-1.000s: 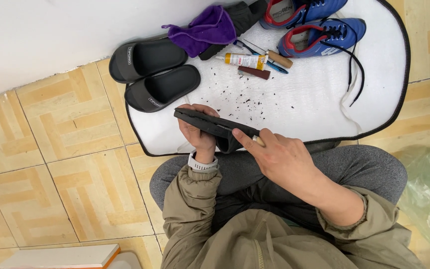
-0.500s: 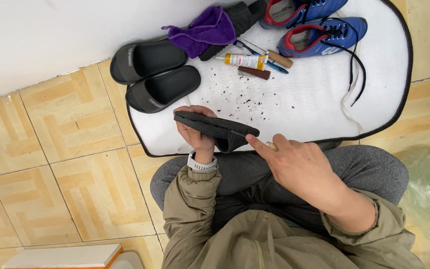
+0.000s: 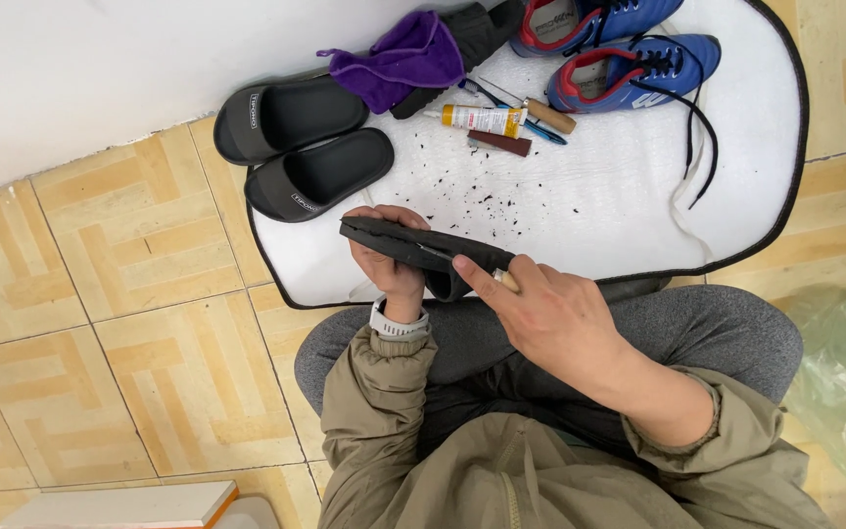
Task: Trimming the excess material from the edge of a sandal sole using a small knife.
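The left hand (image 3: 389, 266) grips a flat black rubber shoe sole (image 3: 423, 250) over the white mat (image 3: 580, 211) — right hand (image 3: 550, 313) fingers pinch a thin tool against its edge — which, pressed hard, might slip toward the gripping fingers.

My left hand (image 3: 389, 266) grips a flat black insole (image 3: 421, 247) over my lap, and my right hand (image 3: 552, 315) presses a small tool against its near end; black slides (image 3: 310, 147) and blue shoes (image 3: 629, 69) lie on the white mat (image 3: 599, 211)
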